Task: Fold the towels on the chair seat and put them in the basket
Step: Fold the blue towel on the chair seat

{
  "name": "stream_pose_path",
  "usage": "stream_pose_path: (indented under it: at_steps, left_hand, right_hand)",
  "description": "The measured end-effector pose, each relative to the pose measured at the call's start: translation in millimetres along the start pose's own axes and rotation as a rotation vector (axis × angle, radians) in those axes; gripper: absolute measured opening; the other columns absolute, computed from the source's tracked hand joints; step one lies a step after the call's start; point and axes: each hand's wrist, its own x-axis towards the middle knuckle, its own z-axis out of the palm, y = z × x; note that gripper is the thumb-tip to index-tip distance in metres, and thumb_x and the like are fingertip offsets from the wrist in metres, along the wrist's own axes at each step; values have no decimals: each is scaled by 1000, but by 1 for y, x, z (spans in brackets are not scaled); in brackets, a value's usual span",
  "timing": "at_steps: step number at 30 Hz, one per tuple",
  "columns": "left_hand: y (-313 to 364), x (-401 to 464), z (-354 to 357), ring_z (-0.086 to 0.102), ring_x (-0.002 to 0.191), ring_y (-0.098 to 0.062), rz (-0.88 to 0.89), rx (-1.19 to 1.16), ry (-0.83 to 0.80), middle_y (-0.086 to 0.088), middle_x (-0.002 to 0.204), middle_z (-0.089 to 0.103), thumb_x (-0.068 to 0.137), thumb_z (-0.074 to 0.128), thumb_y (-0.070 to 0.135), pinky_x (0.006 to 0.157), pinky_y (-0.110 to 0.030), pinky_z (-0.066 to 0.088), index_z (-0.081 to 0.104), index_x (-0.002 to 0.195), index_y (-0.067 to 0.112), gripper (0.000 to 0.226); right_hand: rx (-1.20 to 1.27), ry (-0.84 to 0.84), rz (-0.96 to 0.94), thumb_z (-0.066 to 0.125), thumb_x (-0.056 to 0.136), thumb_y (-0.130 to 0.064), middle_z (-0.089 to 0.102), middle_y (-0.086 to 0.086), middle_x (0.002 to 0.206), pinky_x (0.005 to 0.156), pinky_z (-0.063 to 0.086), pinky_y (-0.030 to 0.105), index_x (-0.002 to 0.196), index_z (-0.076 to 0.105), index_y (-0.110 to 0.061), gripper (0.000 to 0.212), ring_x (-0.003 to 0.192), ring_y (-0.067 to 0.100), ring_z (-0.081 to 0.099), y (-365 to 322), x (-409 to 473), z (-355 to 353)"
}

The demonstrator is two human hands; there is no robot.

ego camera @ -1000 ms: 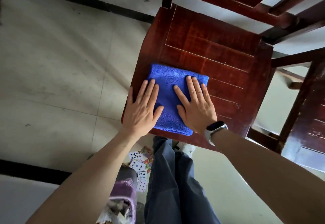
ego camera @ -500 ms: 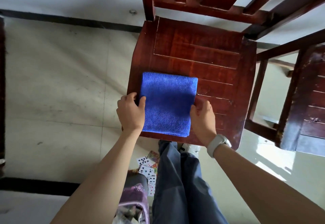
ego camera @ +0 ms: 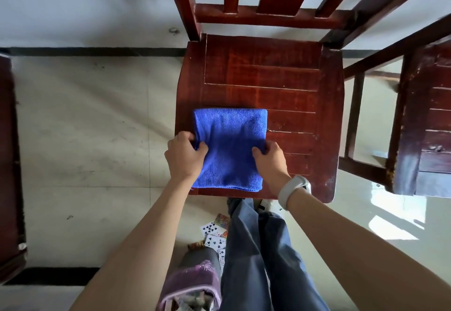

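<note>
Gripping folded towel (ego camera: 230, 147) edges, both hands curled.

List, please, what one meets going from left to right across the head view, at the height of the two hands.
Floor → left hand → blue towel → right hand → bare chair seat → second chair.

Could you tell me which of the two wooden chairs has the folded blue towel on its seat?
The middle chair, directly ahead. The blue towel lies at its seat's front edge, held by both hands; the chair at the right shows only bare wood.
</note>
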Motion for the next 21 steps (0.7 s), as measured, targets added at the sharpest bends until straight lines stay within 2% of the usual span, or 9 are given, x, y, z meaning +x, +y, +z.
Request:
stream_pose_path:
  at_steps: [2, 4, 8, 9, 12, 15, 17, 19, 21]
  left_hand:
    - [-1, -6, 0, 57, 82, -24, -35, -203, -38, -4, 86, 61, 83, 60, 19, 69, -23, 37, 54, 96, 7, 19]
    - [0, -13, -2, 57, 82, -18, -75, -355, -51, -4, 90, 61, 84, 61, 17, 68, -18, 38, 54, 99, 7, 20]
    - [12, -36, -7, 60, 85, -16, -56, -517, -68, -3, 91, 63, 85, 61, 13, 66, -7, 44, 57, 100, 9, 17]
    - [17, -44, -7, 61, 86, -15, -32, -508, -78, -4, 93, 64, 85, 60, 13, 68, -7, 45, 58, 102, 9, 18]
    - [36, -75, -7, 61, 90, -17, 52, -421, -90, -8, 100, 67, 86, 60, 14, 80, -25, 48, 61, 109, 6, 24]
    - [62, -111, -3, 62, 96, -23, 100, -366, -96, -11, 105, 67, 86, 59, 13, 89, -35, 48, 61, 112, 5, 27]
    - [79, -135, 0, 61, 100, -24, 120, -364, -116, -12, 108, 67, 87, 59, 13, 93, -39, 47, 61, 113, 5, 28]
    - [102, -166, 7, 61, 102, -24, 168, -326, -137, -11, 110, 67, 87, 59, 14, 94, -39, 46, 62, 113, 6, 28]
    - [128, -198, 15, 61, 102, -24, 232, -285, -152, -10, 111, 67, 86, 60, 13, 94, -38, 46, 62, 112, 6, 27]
  right_hand:
    - [76, -11, -8, 53, 88, -14, 53, 12, 101, 75, 39, 30, 113, 50, 1, 29, 89, 23, 50, 4, -3, -5]
    - [124, -22, -5, 53, 88, -12, 52, 8, 98, 71, 37, 28, 112, 50, -1, 26, 86, 20, 48, 8, -8, -13]
    - [209, -29, -47, 53, 88, -7, 56, 11, 107, 77, 39, 27, 119, 49, -4, 31, 90, 18, 50, 22, -25, -43]
    - [231, -31, -60, 52, 89, -5, 55, 8, 111, 80, 39, 25, 124, 47, -5, 36, 94, 17, 50, 26, -31, -53]
    - [283, -30, -80, 50, 89, -2, 52, 4, 120, 91, 41, 25, 134, 40, -8, 46, 105, 17, 50, 41, -53, -87]
    - [353, 4, -87, 49, 90, 0, 54, 5, 119, 90, 42, 26, 135, 40, -7, 47, 101, 15, 51, 62, -79, -123]
    - [447, 11, -82, 47, 90, 2, 60, 7, 106, 80, 48, 20, 132, 42, -8, 43, 87, 16, 55, 79, -95, -144]
    - [477, 52, -81, 46, 90, 1, 59, 4, 88, 60, 47, 9, 129, 44, -12, 41, 74, 13, 55, 102, -113, -174]
    - [511, 106, -70, 47, 90, -1, 59, 10, 89, 56, 45, 9, 130, 45, -13, 41, 75, 18, 55, 128, -130, -203]
